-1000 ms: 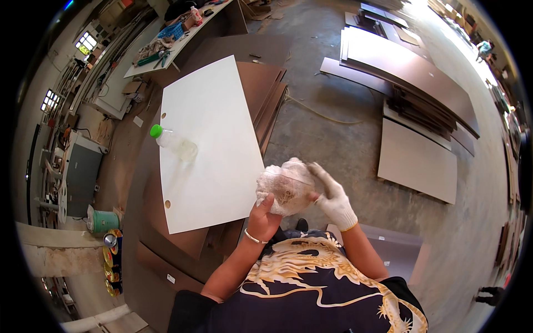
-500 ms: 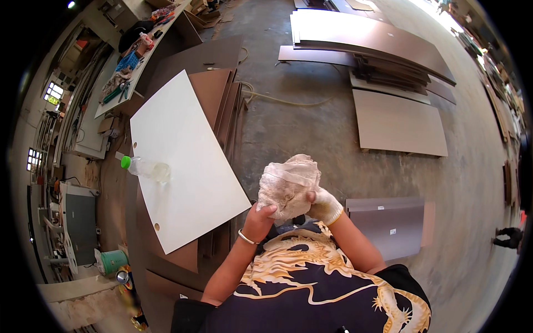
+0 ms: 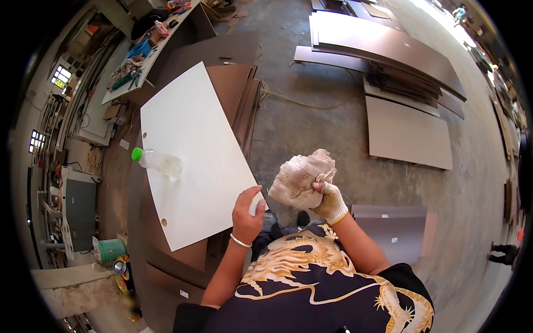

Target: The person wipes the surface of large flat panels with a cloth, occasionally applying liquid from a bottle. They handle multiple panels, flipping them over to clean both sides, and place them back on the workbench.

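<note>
In my right hand (image 3: 330, 204), which wears a whitish knit glove with bare fingertips, is a bunched, off-white cloth (image 3: 298, 180). The thumb presses on its near side. My left hand (image 3: 247, 216), bare with a pale bracelet at the wrist, is at the near right corner of a white panel (image 3: 208, 177). Its thumb stands apart from the fingers and nothing shows in its grasp; whether it touches the panel I cannot tell. A clear plastic bottle (image 3: 162, 164) with a green cap lies on its side on that panel, toward the left edge.
Brown boards (image 3: 236, 83) are stacked under the white panel. More stacks of boards (image 3: 411, 130) lie on the floor at right, with grey panels (image 3: 388, 227) nearer me. A hose (image 3: 302, 104) crosses the concrete. A cluttered workbench (image 3: 152, 61) stands far left, a green bucket (image 3: 111, 251) near left.
My left hand has let go of the cloth and moved slightly left to the panel's corner. The right hand keeps the cloth and has shifted a little right. The whole view has also shifted.
</note>
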{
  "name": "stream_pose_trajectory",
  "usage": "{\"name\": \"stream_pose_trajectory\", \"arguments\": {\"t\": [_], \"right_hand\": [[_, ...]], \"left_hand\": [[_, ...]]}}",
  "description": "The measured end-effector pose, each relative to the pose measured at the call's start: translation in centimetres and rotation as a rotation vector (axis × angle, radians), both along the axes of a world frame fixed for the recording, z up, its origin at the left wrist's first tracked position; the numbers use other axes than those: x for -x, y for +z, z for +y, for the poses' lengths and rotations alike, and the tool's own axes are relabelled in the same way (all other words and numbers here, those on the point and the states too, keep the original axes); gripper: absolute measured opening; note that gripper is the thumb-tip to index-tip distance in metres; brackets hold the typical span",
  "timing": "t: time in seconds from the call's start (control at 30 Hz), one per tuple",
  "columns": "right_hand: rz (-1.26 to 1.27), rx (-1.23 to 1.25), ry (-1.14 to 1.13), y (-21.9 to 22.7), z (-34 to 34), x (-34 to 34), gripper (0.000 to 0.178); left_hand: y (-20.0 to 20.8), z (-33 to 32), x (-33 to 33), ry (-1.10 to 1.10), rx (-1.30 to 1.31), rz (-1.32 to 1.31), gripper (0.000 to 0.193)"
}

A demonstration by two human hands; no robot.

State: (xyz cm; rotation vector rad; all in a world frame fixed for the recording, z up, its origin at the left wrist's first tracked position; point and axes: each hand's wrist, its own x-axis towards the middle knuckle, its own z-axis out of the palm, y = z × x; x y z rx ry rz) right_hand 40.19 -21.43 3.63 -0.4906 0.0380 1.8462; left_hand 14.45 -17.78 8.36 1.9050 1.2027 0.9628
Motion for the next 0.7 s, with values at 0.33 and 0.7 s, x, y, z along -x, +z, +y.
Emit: {"name": "stream_pose_trajectory", "arguments": {"t": [0.33, 0.7], "right_hand": [[-0.074, 0.118, 0.092, -1.3, 5.3, 6.0, 0.049], [-0.196, 0.48, -0.212, -6.3, 9.0, 5.5, 0.037]], "left_hand": [[-2.1, 3.6, 2.2, -0.232, -0.223, 0.365, 0.055], [-10.8, 21.0, 33.9, 0.567, -0.107, -0.246, 0.089]]}}
